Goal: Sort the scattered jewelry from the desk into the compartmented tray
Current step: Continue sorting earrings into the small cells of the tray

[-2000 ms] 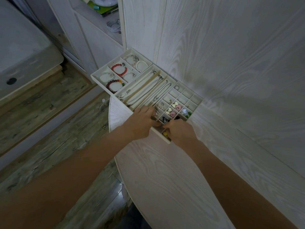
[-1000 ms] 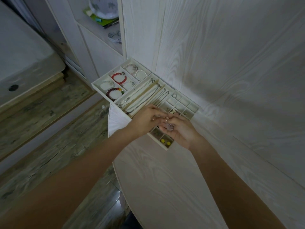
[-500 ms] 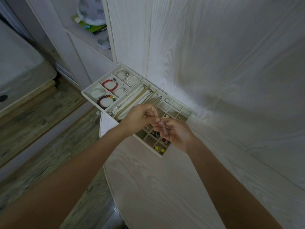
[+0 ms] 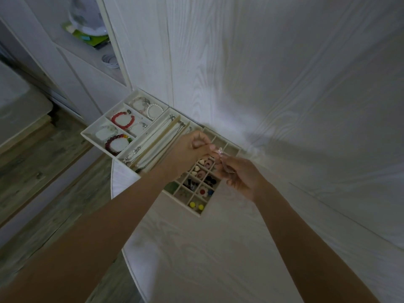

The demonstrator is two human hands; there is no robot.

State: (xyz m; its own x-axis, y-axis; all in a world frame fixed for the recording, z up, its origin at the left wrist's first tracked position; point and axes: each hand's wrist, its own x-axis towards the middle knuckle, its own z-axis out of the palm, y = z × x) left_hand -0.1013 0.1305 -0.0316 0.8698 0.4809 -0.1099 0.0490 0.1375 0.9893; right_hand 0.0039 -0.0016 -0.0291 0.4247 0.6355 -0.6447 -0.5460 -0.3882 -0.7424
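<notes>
Pale desk (image 4: 207, 259); tray (image 4: 91, 136) far left. Left hand (image 4: 188, 152) and right hand (image 4: 242, 178) both pinch small pendant (image 4: 221, 154). Advise lowering steadily into an empty far cell.

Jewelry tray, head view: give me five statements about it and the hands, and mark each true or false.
1. Both hands are raised above the jewelry tray, pinching one small pale piece between them. True.
2. The red bead bracelet lies in a small square cell at the near end. False: it lies in a larger compartment at the far left end.
3. Two yellow beads sit in a cell at the tray's near corner. True.
4. The left hand rests flat on the desk. False: it is lifted, fingers pinching.
5. The right hand holds a long necklace. False: the necklaces lie in the middle slots.
</notes>
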